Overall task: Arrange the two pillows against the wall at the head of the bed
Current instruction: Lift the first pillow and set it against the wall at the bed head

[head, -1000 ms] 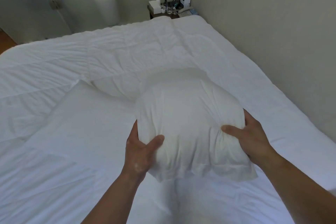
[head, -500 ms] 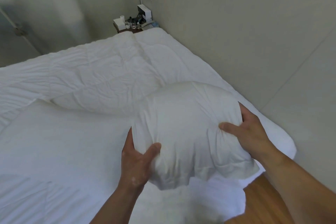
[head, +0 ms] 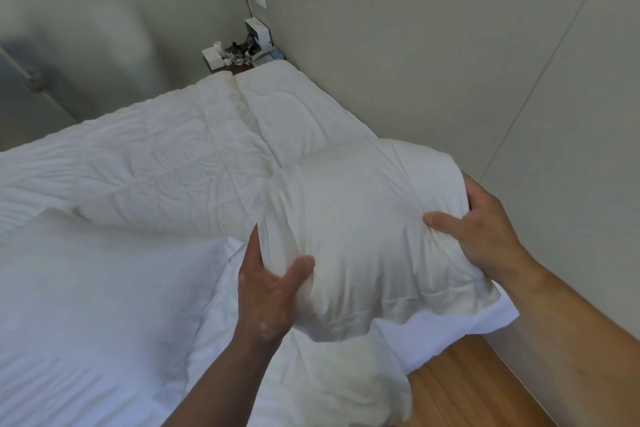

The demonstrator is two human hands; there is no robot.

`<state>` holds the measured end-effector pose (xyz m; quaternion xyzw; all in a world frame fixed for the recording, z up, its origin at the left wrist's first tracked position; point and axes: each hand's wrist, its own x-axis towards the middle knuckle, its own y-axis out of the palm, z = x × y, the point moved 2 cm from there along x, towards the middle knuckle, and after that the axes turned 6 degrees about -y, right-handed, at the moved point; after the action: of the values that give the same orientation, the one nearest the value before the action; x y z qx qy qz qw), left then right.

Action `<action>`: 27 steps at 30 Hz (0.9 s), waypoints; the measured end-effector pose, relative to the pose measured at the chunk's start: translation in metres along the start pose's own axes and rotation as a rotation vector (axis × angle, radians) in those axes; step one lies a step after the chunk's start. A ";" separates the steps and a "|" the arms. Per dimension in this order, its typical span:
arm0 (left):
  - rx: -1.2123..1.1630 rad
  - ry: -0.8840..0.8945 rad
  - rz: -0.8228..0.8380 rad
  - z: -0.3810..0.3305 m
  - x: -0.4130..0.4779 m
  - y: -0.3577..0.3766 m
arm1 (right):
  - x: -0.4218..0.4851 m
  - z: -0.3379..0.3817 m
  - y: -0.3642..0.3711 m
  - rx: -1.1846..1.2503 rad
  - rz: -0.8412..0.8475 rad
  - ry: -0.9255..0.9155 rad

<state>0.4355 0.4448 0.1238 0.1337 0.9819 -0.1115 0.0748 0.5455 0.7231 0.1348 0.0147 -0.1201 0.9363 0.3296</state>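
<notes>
A plump white pillow is held up over the near right corner of the bed, close to the beige wall. My left hand grips its lower left side, thumb pressed into the fabric. My right hand grips its right edge, fingers hidden behind it. A second white pillow lies flat on the bed at the left, partly under the folded duvet edge.
A white quilted duvet covers the bed. A small nightstand with a white box and small items stands in the far corner. Wooden floor shows at the lower right between bed and wall.
The pillow, held in both hands, has moved right and nearer the wall. The view has swung right, so the bed corner and wooden floor now show.
</notes>
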 end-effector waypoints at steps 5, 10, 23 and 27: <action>0.033 0.069 -0.011 -0.020 0.024 0.020 | 0.032 -0.005 -0.013 0.026 -0.031 -0.029; 0.048 0.086 -0.005 -0.013 0.066 0.038 | 0.078 -0.021 -0.014 -0.037 -0.015 -0.053; 0.340 -0.193 0.284 0.111 0.107 0.146 | 0.128 -0.162 -0.048 -0.211 0.153 0.213; 0.493 -0.295 0.480 0.145 0.080 0.186 | 0.109 -0.209 -0.088 -0.308 0.163 0.327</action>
<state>0.4284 0.6041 -0.0669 0.3567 0.8449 -0.3418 0.2052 0.5252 0.9057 -0.0379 -0.1975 -0.2075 0.9204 0.2662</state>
